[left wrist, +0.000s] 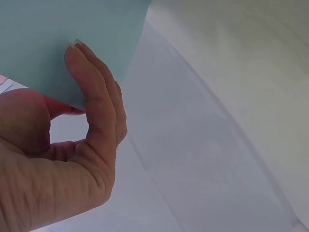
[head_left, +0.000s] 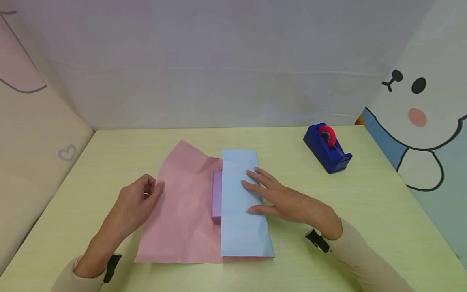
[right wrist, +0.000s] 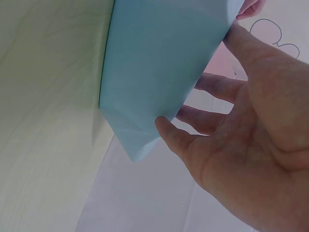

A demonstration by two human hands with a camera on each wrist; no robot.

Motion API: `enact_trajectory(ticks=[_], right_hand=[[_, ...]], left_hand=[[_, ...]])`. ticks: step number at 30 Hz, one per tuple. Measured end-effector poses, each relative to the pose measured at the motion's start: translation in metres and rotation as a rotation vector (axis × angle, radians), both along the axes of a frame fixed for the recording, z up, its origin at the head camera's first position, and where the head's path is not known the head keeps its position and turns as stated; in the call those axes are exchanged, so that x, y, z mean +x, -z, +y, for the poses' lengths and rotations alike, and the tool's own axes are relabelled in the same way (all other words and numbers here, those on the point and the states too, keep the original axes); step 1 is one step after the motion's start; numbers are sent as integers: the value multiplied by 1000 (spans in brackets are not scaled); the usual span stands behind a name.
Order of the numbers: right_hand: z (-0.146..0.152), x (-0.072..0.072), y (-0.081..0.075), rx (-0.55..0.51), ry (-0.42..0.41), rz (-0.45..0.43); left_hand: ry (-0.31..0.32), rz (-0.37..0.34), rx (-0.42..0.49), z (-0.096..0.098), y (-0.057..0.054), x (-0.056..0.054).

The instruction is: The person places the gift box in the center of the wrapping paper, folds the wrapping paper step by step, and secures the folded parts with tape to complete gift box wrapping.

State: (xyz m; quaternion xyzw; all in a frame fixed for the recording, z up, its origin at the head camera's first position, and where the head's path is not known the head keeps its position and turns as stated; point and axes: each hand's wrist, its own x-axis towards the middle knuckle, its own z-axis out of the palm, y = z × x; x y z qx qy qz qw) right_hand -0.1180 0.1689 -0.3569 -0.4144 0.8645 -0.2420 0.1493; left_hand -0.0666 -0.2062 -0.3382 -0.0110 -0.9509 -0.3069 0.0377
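Note:
A sheet of wrapping paper, pink (head_left: pixel 182 202) on one face and light blue (head_left: pixel 240 227) on the other, lies on the table. Its right part is folded over a purple box (head_left: pixel 217 194), so only the box's left side shows. At the sheet's raised left edge, my left hand (head_left: pixel 136 202) pinches the paper between thumb and fingers; the left wrist view shows the blue underside (left wrist: pixel 43 43) against those fingers. My right hand (head_left: pixel 281 198) rests with fingers spread on the blue flap's right side. In the right wrist view the flap (right wrist: pixel 154 67) stands bent beside the fingers.
A blue tape dispenser (head_left: pixel 326 150) with a red-cored roll stands at the table's back right. White sheeting (head_left: pixel 219 81) rises behind the pale table (head_left: pixel 120 150), and panels with cartoon drawings (head_left: pixel 434 109) flank it.

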Motion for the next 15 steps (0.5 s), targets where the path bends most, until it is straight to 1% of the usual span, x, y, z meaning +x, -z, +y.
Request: enact_trajectory(ticks=[6,11,15], right_hand=[[0,0,1,2,1,-10],[0,0,1,7,12,-33],[0,0,0,7,10,-32]], left_hand=[[19,-11,54,5,-5,0],[54,-12,106,9,-7,-1],[78,-2,134,14,-10,0]])
